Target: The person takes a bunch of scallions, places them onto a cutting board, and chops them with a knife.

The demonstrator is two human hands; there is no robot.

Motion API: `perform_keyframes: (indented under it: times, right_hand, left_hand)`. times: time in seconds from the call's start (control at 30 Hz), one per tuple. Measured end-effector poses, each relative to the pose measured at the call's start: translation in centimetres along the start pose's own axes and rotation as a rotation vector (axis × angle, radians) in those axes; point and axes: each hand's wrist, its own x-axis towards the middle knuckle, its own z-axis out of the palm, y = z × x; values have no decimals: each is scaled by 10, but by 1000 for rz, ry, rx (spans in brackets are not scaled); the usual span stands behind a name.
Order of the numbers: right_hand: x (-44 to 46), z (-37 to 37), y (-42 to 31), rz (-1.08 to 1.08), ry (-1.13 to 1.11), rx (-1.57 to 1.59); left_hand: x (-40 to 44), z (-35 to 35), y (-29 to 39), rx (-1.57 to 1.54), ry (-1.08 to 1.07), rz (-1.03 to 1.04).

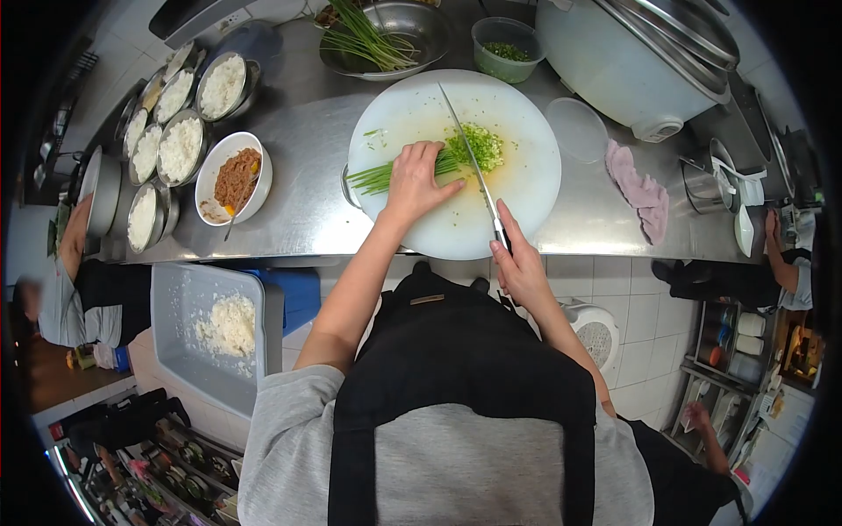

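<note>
On a round white cutting board (517, 206) lies a bunch of green onions (373, 179). My left hand (416, 182) presses down on the bunch, its fingers close to the cut end. My right hand (519, 263) is wrapped around the black handle of a kitchen knife (467, 140). The long blade points away from me and crosses the board just right of my left fingertips. Chopped green onion (482, 147) is heaped around the blade, with small bits scattered nearby.
Left on the steel counter (303, 175) are a bowl of brown minced filling (257, 203) and several bowls of rice (181, 149). Behind the board stand a metal bowl (430, 66), a plastic tub (478, 44) and a large cooker (605, 61). A pink cloth (636, 193) lies right. Other people stand at both sides.
</note>
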Motion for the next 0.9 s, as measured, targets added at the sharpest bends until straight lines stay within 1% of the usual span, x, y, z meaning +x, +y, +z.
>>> perform_keyframes:
  times: [0.07,0.17,0.23,0.27,0.37,0.43,0.5,0.57,0.63,0.73,0.9]
  right_hand:
    - [0,-3,-1,-5,3,-11]
    - [0,-4,1,-10,-16,-25]
    - [1,-2,6,-10,-33,-28]
    - [3,0,11,-26,-46,-43]
    - [3,5,12,-43,-57,-56]
    - [4,5,9,-44,-57,-57]
    - [3,2,1,13,-81,-69]
    - [2,0,-1,13,-82,-74]
    - [1,1,-2,16,-87,-78]
    - [3,2,-3,-9,-90,-93]
    - [2,6,-6,27,-116,-92]
  left_hand:
    - [1,-1,-2,26,-37,35]
    - [6,-7,1,60,-98,17]
    - [10,-10,-2,77,-182,-12]
    - [10,-9,-4,78,-181,-11]
    - [6,-6,-9,46,-138,5]
    - [4,-5,-6,-4,-67,11]
    - [2,-5,-3,-32,-42,-11]
    - [2,0,-3,-63,-16,-35]
    - [3,9,-4,-91,117,-69]
    - [4,17,-2,-45,125,-136]
    - [2,19,0,-1,135,-124]
